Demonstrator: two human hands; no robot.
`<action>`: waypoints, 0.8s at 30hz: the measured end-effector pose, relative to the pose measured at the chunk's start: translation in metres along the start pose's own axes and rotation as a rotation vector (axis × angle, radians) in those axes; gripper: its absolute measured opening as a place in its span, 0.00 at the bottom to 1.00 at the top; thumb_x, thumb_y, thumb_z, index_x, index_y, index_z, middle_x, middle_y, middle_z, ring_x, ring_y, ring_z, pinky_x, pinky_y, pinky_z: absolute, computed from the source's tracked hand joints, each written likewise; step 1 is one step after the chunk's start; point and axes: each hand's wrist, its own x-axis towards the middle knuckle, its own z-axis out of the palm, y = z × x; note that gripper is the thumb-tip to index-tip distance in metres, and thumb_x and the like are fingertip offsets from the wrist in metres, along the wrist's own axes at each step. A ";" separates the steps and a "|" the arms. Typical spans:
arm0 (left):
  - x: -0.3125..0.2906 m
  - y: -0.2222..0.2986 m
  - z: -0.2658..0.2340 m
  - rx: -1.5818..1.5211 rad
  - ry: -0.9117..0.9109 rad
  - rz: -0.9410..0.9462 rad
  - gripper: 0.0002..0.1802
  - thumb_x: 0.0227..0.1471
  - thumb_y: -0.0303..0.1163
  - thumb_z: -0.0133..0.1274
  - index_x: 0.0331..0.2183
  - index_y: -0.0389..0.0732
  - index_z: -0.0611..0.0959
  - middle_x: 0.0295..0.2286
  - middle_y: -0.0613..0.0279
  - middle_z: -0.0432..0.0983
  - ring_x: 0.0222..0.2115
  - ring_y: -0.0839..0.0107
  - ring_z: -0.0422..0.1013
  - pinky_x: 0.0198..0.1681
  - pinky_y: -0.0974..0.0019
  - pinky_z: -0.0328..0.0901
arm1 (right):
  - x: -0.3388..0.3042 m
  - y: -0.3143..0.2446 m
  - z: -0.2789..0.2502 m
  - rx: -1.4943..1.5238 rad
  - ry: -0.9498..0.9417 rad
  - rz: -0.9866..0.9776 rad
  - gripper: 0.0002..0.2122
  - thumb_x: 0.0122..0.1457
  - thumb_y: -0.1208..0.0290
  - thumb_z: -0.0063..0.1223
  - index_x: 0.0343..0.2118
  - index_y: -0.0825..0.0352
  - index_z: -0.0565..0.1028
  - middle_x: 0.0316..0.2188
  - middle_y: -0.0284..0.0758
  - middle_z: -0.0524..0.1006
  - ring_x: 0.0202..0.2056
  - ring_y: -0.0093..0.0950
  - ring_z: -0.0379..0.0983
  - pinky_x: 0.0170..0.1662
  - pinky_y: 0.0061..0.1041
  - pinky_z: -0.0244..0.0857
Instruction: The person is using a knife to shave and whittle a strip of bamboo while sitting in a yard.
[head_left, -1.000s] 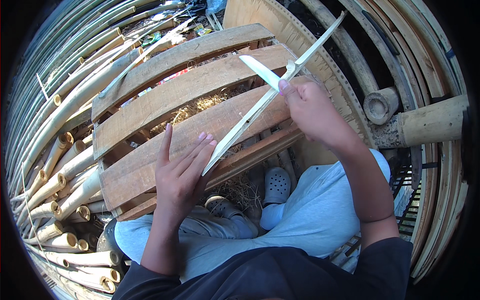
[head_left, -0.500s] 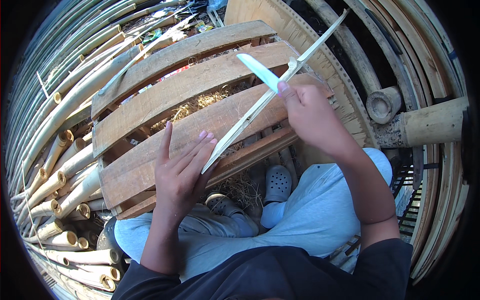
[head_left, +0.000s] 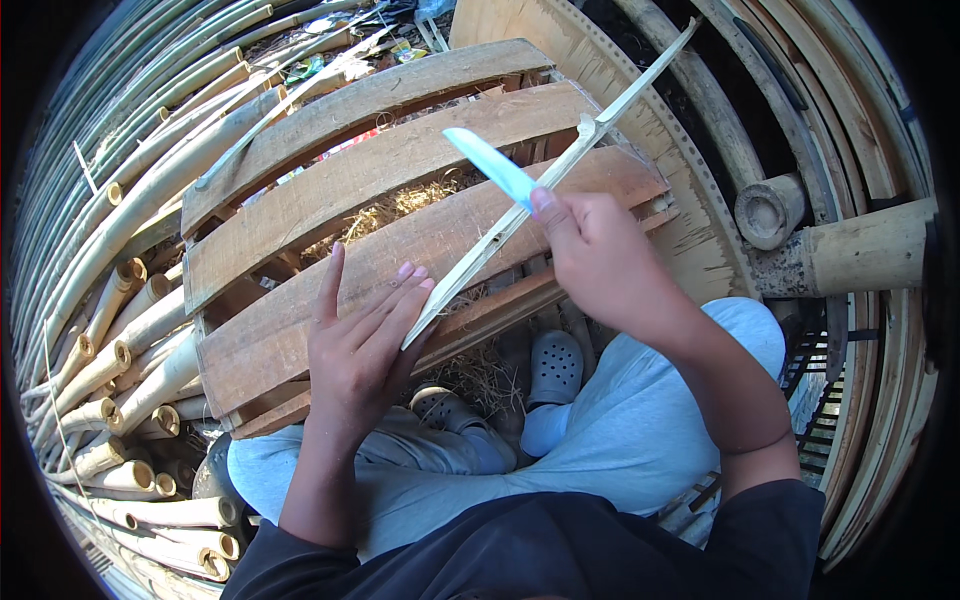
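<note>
A long, pale split bamboo strip (head_left: pixel 490 240) lies slantwise across the wooden slats, its far end reaching up to the right. My left hand (head_left: pixel 355 325) steadies its near end against the front slat. The fingers there are stretched out, the little finger raised, and the thumb is hidden. In my right hand (head_left: pixel 605 250) is a knife (head_left: pixel 495 170), its shiny blade pointing up and left across the middle of the strip. The handle is covered by my fist. Farther up, the strip has a knot (head_left: pixel 587 125) with a curled sliver.
The slatted wooden bench (head_left: pixel 400 150) stands before my knees, with straw-like shavings (head_left: pixel 390 210) showing through its gaps. Bamboo poles (head_left: pixel 150 320) are stacked at the left. A curved plywood sheet (head_left: pixel 690 200), a thick bamboo post (head_left: pixel 870 250) and long slats (head_left: pixel 870 400) lie at the right.
My right hand has drawn the knife down and left along the strip, nearer to my left hand. The left hand and the strip have hardly moved.
</note>
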 end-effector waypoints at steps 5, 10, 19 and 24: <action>0.001 0.001 -0.002 0.015 0.014 -0.001 0.17 0.51 0.27 0.64 0.45 0.40 0.85 0.44 0.59 0.84 0.51 0.66 0.78 0.70 0.38 0.47 | 0.014 -0.002 -0.018 -0.002 0.045 0.080 0.24 0.73 0.62 0.40 0.27 0.79 0.75 0.15 0.50 0.72 0.18 0.42 0.71 0.28 0.41 0.64; 0.004 0.000 0.002 -0.009 -0.002 0.022 0.18 0.51 0.27 0.64 0.46 0.40 0.84 0.43 0.59 0.84 0.51 0.66 0.78 0.70 0.38 0.47 | -0.012 0.001 0.017 -0.019 0.056 -0.182 0.26 0.75 0.58 0.36 0.27 0.77 0.75 0.12 0.42 0.69 0.15 0.33 0.68 0.23 0.36 0.62; 0.001 -0.002 0.001 -0.050 -0.020 -0.011 0.17 0.51 0.26 0.63 0.45 0.40 0.85 0.44 0.58 0.84 0.51 0.65 0.77 0.71 0.39 0.47 | -0.017 -0.010 0.019 0.073 -0.151 -0.209 0.25 0.75 0.59 0.36 0.27 0.76 0.75 0.13 0.44 0.69 0.16 0.39 0.69 0.24 0.39 0.62; 0.000 -0.002 0.001 -0.082 -0.020 -0.051 0.14 0.53 0.26 0.61 0.43 0.40 0.86 0.44 0.58 0.84 0.52 0.64 0.77 0.70 0.39 0.47 | -0.008 0.004 0.025 0.048 0.080 -0.083 0.23 0.74 0.60 0.41 0.25 0.73 0.72 0.15 0.41 0.67 0.20 0.34 0.63 0.25 0.37 0.58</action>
